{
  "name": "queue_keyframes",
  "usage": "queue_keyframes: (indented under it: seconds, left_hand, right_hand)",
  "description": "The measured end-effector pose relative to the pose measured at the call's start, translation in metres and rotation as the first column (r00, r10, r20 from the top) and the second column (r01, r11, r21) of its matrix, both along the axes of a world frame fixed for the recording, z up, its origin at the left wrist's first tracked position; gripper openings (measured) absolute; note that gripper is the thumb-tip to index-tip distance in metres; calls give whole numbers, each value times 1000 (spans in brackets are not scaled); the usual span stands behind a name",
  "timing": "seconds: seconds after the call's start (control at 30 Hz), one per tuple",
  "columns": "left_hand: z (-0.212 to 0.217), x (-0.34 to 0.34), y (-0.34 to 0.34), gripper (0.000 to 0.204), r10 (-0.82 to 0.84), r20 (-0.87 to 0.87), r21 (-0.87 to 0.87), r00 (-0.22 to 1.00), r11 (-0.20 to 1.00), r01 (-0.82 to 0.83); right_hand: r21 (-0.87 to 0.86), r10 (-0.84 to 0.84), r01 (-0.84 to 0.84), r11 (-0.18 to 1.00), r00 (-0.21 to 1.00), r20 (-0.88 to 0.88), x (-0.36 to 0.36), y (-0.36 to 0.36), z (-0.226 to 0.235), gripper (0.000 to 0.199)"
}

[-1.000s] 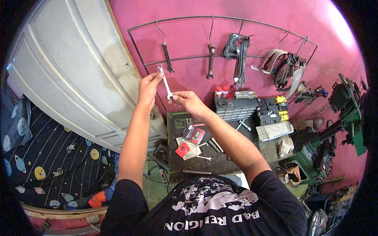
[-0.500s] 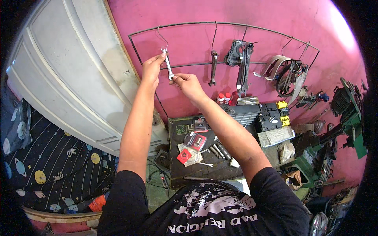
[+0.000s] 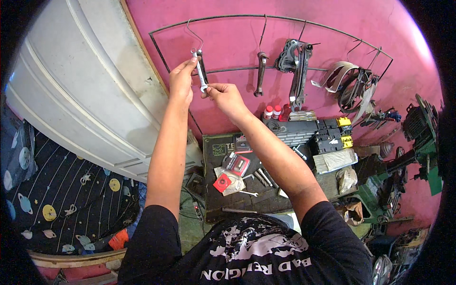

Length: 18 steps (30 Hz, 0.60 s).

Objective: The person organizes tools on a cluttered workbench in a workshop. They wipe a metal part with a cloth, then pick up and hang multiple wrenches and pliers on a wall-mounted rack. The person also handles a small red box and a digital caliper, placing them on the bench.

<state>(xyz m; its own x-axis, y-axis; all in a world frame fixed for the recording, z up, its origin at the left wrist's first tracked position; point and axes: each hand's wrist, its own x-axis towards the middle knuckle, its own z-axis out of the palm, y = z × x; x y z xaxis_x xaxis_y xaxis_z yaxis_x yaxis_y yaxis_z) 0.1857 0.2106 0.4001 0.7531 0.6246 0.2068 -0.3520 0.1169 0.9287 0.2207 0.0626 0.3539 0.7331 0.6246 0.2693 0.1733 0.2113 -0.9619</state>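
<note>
A silver combination wrench [image 3: 200,72] is held near upright in front of the pink wall, ring end up. My left hand [image 3: 181,81] pinches its upper shank between thumb and fingers. At its lower, open-jawed end, my right hand [image 3: 227,99] closes thumb and fingertips; the hidden fingertips may also touch the darker wrench [image 3: 204,71] just behind. That darker wrench hangs under a wire hook [image 3: 194,33] on the wall rack. I cannot tell whether the silver ring is on the hook.
The black metal rack [image 3: 228,17] also carries a dark wrench [image 3: 261,73], a bundle of wrenches [image 3: 299,78] and belts [image 3: 349,92]. Below, a workbench [image 3: 280,205] bears blister packs [image 3: 236,165], a small wrench [image 3: 248,193], red-and-white bottles [image 3: 269,111] and black-yellow cases [image 3: 330,135]. Left stands a white door [image 3: 90,95].
The view has shifted slightly, so the rack sits higher. The silver wrench tilts a little differently, and more of the dark wrench shows behind it. Both hands keep their hold.
</note>
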Motion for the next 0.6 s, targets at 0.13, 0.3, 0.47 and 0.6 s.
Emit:
queue_keyframes:
  seconds: [0.13, 0.3, 0.47, 0.6]
  left_hand:
    - [-7, 1, -3, 17, 12, 19, -32, 1000, 999, -12]
    - [-6, -3, -6, 17, -3, 76, 0, 997, 1000, 3]
    - [-12, 10, -1, 18, 30, 76, -17, 997, 999, -28]
    - [-27, 20, 7, 18, -4, 99, -7, 995, 1000, 4]
  right_hand:
    - [-22, -15, 15, 1000, 1000, 12, 0, 1, -1, 22]
    - [-59, -6, 10, 998, 998, 61, 1, 0, 0, 23]
    - [-63, -6, 8, 998, 1000, 29, 8, 6, -7, 23]
    - [-99, -23, 24, 995, 1000, 9, 15, 11, -15, 23]
